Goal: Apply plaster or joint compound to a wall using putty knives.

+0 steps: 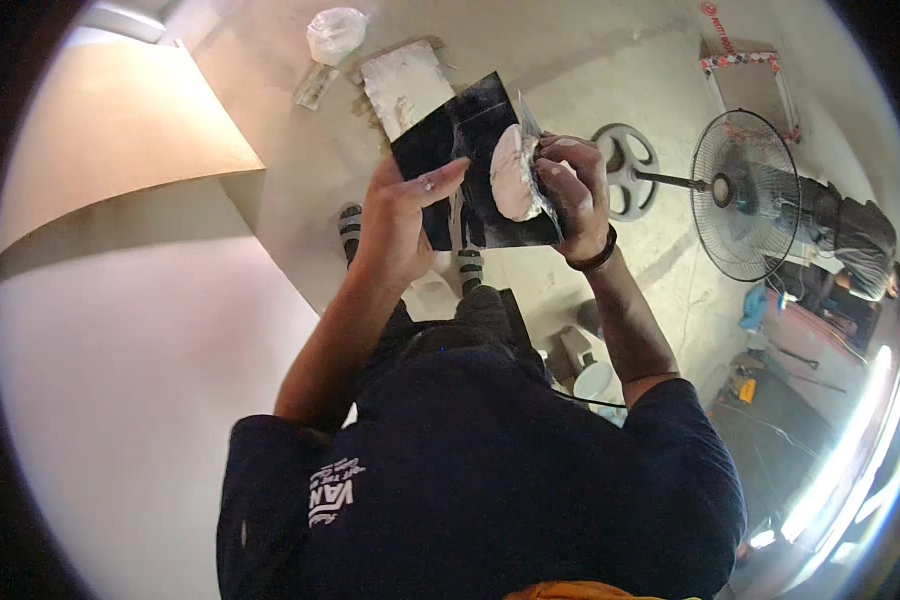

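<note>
My left hand (410, 215) grips a flat black board (440, 140) by its left side, thumb lying across its face. My right hand (575, 190) is closed on a thin metal spreading blade (527, 115) at the board's right side. A lump of pale pinkish putty (513, 175) sits against the blade, over the board. Where the blade's lower part ends is hard to make out.
A pale wall with a lit upper band (100, 330) fills the left. Beyond the board lie a white slab (405, 85) and plastic bag (335, 35). At right stand a fan (745, 140) and another person (860, 235). A bucket (592, 383) is below.
</note>
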